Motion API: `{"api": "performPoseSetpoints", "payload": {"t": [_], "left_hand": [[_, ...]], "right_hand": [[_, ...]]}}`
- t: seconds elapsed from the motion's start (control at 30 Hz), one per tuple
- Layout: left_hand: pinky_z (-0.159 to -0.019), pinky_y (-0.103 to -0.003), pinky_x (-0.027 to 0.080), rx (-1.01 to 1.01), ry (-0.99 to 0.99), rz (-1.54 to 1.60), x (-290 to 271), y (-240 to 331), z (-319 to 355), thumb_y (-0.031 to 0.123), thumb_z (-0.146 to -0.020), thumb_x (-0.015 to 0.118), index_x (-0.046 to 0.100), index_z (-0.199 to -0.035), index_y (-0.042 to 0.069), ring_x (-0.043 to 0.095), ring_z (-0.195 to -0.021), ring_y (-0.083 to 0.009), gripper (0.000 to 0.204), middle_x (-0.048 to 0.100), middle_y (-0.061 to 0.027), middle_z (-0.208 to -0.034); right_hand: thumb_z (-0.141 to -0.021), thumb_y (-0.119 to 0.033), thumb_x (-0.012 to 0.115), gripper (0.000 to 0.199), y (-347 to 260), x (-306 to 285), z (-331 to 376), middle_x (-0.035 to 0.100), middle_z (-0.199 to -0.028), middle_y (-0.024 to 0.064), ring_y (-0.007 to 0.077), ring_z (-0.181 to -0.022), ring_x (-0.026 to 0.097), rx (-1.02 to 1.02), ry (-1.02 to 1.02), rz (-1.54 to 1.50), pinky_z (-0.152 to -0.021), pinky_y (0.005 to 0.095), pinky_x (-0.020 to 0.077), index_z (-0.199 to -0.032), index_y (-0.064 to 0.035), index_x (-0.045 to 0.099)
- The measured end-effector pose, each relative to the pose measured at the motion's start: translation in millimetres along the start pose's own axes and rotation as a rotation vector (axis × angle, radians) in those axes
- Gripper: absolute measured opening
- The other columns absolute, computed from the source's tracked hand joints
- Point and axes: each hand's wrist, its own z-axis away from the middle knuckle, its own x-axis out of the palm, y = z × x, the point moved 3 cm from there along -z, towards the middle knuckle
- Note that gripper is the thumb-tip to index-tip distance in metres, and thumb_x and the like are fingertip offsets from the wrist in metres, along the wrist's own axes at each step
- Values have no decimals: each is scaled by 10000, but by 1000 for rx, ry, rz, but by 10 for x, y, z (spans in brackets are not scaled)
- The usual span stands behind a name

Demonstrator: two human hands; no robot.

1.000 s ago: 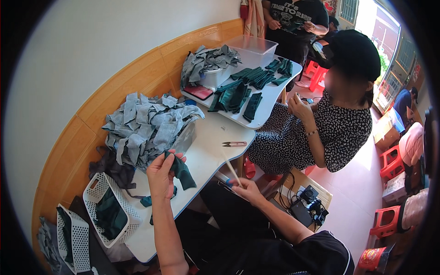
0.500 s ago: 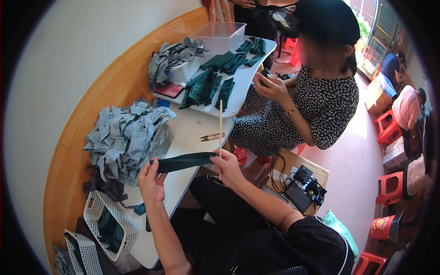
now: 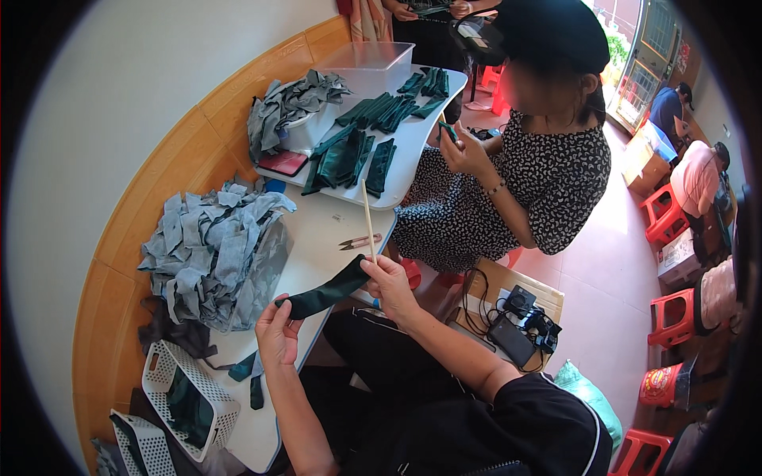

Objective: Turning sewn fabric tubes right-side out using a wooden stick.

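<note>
A dark green strip of velvety fabric (image 3: 327, 295) hangs between my two hands, sagging a little over the table's edge. My left hand (image 3: 278, 332) pinches its left end between thumb and fingers. At the other end my right hand (image 3: 389, 287) pinches the fabric together with a thin pale wooden stick (image 3: 368, 214), which rises upright from the fingers. Small thread snips (image 3: 361, 241) lie on the white table (image 3: 311, 230) just beyond my right hand. Two green scraps (image 3: 243, 368) rest on the table near my left forearm.
Grey cloth pieces (image 3: 210, 246) heap up at the left, past white perforated baskets (image 3: 225, 416). Green strips (image 3: 345, 159) cover the far tabletop near a clear plastic bin (image 3: 373, 65). A co-worker (image 3: 548, 174) sits at right, beside a carton with black devices (image 3: 516, 333).
My hands have come closer together, so the strip that was stretched nearly straight now sags and slants. The stick has tilted leftward at its top. The co-worker's hands have shifted slightly.
</note>
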Motion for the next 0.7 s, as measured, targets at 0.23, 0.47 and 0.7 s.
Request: {"api": "performPoseSetpoints", "payload": {"t": [0.23, 0.47, 0.7], "left_hand": [[-660, -282, 581, 6, 32, -133, -48, -38, 116, -31, -789, 691, 652, -1003, -24, 643, -739, -142, 217, 626, -56, -840], [-646, -247, 547, 59, 19, -270, -153, -30, 229, -32, -763, 718, 662, -986, -34, 598, -677, -109, 230, 587, -16, -788], [-752, -318, 530, -19, -321, 84, 265, -93, 280, 234, -919, 594, 626, -926, -12, 624, -758, -208, 248, 629, -97, -798]], "right_hand": [[-911, -149, 627, 55, -77, -8, -7, 390, -639, -108, -1, -481, 296, -66, -21, 33, -426, 168, 213, -930, -106, 599], [-937, -150, 589, 36, -39, 7, -59, 367, -639, -105, -3, -496, 288, -17, -92, 51, -430, 166, 208, -928, -118, 576], [-946, -162, 571, 105, 17, 230, 6, 475, -712, -78, 0, -491, 319, 125, -488, 60, -443, 162, 247, -1004, -77, 594]]}}
